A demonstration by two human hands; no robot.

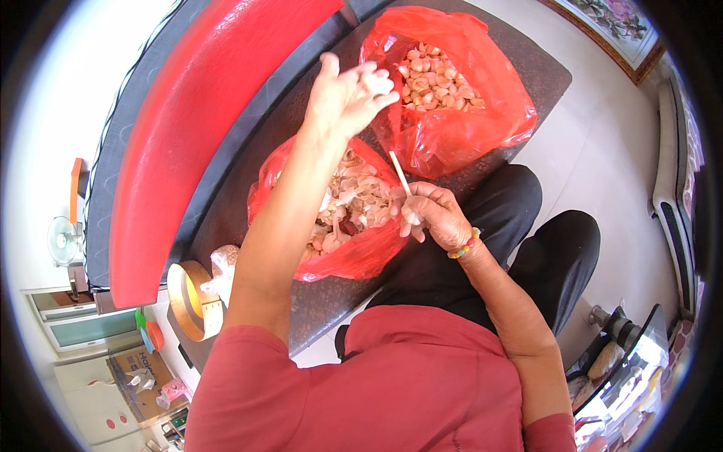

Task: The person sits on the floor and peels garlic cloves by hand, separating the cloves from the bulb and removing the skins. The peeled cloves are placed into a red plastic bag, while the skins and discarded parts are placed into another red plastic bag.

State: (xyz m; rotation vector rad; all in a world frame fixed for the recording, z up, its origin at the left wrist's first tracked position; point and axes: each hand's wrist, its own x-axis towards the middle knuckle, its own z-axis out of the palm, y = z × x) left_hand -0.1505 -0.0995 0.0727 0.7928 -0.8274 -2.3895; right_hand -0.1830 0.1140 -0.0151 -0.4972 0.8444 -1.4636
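My right hand (pixel 432 217), with a beaded bracelet at the wrist, grips a partly broken garlic bulb (pixel 411 214) by its lower end. Its pale dry stem (pixel 399 169) sticks up past the fingers. Below that hand lies an open red plastic bag (pixel 361 263) of papery garlic skins (pixel 367 195) and some bulbs, partly hidden by my left forearm. My left hand (pixel 353 93) is raised palm up, fingers apart, beside a second red plastic bag (pixel 502 85). That one holds many loose garlic cloves (pixel 438 82). The left fingertips look overexposed.
Both bags rest on a dark speckled table (pixel 339 305). A round wooden hoop (pixel 195 299) and a knotted clear plastic bag (pixel 223 271) stand at its left. Along the far side runs a red-and-grey sofa (pixel 186 141). A glass-topped table (pixel 627 373) is at lower right.
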